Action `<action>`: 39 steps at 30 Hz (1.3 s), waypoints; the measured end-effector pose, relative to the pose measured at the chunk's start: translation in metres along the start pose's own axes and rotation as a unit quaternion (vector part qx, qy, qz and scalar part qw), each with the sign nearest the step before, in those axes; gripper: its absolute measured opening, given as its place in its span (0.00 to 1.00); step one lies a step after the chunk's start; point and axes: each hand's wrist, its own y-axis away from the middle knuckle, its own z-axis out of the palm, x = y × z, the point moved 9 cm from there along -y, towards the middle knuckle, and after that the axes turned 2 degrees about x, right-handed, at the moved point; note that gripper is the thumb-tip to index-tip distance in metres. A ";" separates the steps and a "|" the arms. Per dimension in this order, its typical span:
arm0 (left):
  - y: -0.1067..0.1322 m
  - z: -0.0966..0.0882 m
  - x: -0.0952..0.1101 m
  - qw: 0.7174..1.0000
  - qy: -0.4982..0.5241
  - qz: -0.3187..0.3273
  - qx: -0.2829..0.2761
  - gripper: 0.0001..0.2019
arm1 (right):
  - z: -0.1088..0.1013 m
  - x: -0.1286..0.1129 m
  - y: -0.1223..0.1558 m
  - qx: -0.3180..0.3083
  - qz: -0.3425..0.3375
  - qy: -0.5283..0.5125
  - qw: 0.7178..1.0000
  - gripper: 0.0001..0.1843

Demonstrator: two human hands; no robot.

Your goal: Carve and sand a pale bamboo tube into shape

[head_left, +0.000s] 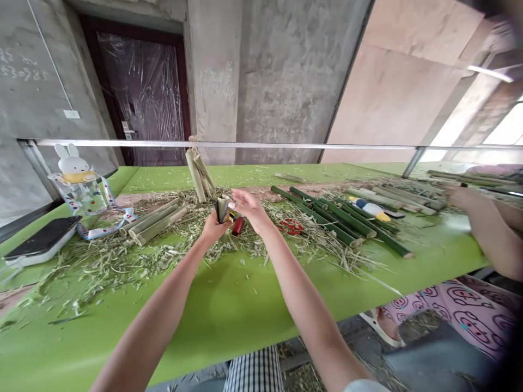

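Gripping a small dark-and-pale object (223,211), the left hand (214,228) is closed over the surface (241,294). The right hand (250,210) is open just beside that object, fingers loosely extended; whether they touch it, I cannot tell. Between the hands lies a red-handled tool (237,226), with shavings (171,253) scattered around. Beyond the left hand, pale stalks (197,177) stand tilted together; to its left lie peeled stalks (157,224). Right of the right hand are red scissors (291,226), then green stalks (343,220). Farther right, another person's arm (486,218) reaches over the surface.
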 end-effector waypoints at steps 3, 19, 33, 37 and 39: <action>0.002 0.011 -0.019 0.991 -0.099 -0.060 -0.071 0.07 | -0.001 -0.002 0.000 0.034 -0.035 0.053 0.997 0.28; 0.022 0.042 0.043 0.822 -0.560 0.088 -0.057 0.15 | -0.056 0.012 0.016 0.383 -0.012 -0.209 0.900 0.20; 0.056 0.070 0.038 0.920 -0.095 -0.088 -0.369 0.16 | -0.059 -0.023 0.003 0.152 -0.049 -0.344 0.925 0.14; 0.033 0.040 0.045 0.883 -0.437 0.033 -0.167 0.18 | -0.062 0.015 0.001 0.256 0.036 -0.368 0.893 0.13; 0.030 0.035 0.050 0.822 -0.555 0.068 -0.107 0.20 | -0.064 0.032 0.007 0.317 0.081 -0.382 0.864 0.13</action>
